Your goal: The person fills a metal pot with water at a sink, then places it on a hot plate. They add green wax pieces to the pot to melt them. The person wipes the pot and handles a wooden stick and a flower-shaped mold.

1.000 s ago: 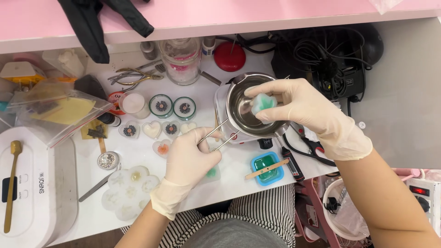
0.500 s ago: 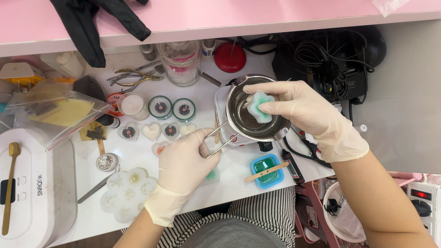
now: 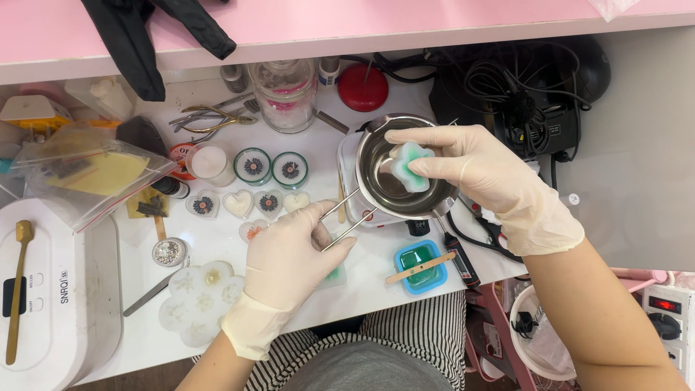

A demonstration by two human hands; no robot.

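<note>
A flower-shaped green and white piece [image 3: 410, 165] held over a shiny steel pot [image 3: 397, 170] near the desk's right edge.

The gloved right hand [image 3: 483, 174] pinches the glossy, lobed piece above the round pot. The gloved left hand [image 3: 289, 253] grips thin metal tweezers [image 3: 349, 217] touching the pot's rim. Just beside it, a square blue cup [image 3: 420, 267] carries a wooden stick [image 3: 420, 267].

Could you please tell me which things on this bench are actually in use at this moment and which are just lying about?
In use:
- left hand gripping the pot's wire handle
- right hand holding a green and white flower-shaped piece over the small metal pot

Lying about:
- blue dish with stick
- scissors
- glass jar
- white flower mould
- heart-shaped pieces
</note>
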